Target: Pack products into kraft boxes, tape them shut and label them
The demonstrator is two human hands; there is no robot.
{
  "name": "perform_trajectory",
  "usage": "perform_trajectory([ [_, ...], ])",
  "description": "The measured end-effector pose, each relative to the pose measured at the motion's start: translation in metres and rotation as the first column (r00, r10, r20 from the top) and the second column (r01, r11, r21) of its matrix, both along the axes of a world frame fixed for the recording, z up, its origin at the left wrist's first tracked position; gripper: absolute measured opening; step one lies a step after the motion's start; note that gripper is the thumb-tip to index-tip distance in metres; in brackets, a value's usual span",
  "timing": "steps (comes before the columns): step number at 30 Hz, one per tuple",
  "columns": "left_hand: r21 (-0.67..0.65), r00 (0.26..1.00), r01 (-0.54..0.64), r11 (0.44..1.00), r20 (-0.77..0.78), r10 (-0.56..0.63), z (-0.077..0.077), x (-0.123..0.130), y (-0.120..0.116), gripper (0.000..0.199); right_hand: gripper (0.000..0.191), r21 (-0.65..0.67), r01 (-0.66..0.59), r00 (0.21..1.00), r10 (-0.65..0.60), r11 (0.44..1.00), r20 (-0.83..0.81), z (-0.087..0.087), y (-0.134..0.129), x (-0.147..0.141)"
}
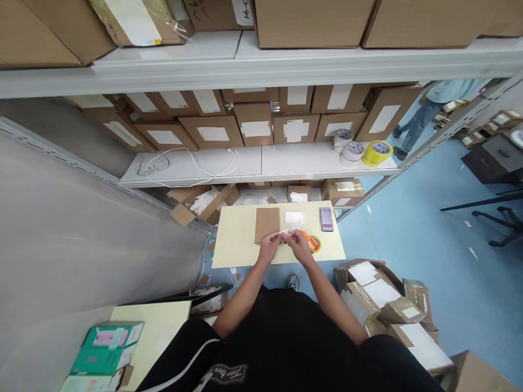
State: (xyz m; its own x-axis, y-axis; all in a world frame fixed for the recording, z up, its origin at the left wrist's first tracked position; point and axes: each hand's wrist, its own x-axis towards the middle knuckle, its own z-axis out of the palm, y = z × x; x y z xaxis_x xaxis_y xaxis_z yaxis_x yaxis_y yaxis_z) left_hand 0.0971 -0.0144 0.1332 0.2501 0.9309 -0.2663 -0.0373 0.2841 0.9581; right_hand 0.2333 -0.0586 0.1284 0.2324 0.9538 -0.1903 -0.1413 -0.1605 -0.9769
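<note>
Both hands meet over the front part of a small pale-yellow table. The fingers of my left hand pinch one side of a small whitish piece, perhaps paper or film. My right hand pinches its other side. Just behind my left hand lies a flat brown cardboard box. A white label sheet rests behind the fingertips. Beside my right hand is an orange tape dispenser with a roll of yellow tape. A phone lies near the table's right end.
A metal shelf beyond the table holds labelled cartons, tape rolls, a white cable and glasses. An open carton stands at the table's back left. Parcels pile up at right. A person stands beyond the shelf.
</note>
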Motion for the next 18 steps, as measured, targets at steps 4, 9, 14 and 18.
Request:
perform_trajectory([
  [4,-0.038,0.998,-0.029,0.999,0.056,0.031,-0.003,-0.016,0.024,0.042,0.039,-0.005,0.086,0.996,-0.086,0.996,0.003,0.000,0.014,-0.009],
  [9,-0.097,0.952,-0.285,0.954,0.087,0.293,-0.016,-0.072,0.068,0.046,0.033,0.048,0.453,0.883,-0.455,0.890,0.115,-0.007,0.031,-0.010],
  [14,-0.086,0.859,-0.499,0.862,0.078,0.505,-0.025,-0.133,0.102,0.047,0.029,0.015,0.550,0.830,-0.548,0.835,0.098,-0.014,0.064,-0.041],
  [18,0.010,0.867,-0.497,0.868,0.059,0.496,-0.024,-0.174,0.117,0.047,0.040,-0.079,0.374,0.927,-0.373,0.924,0.037,-0.025,0.106,-0.098],
])
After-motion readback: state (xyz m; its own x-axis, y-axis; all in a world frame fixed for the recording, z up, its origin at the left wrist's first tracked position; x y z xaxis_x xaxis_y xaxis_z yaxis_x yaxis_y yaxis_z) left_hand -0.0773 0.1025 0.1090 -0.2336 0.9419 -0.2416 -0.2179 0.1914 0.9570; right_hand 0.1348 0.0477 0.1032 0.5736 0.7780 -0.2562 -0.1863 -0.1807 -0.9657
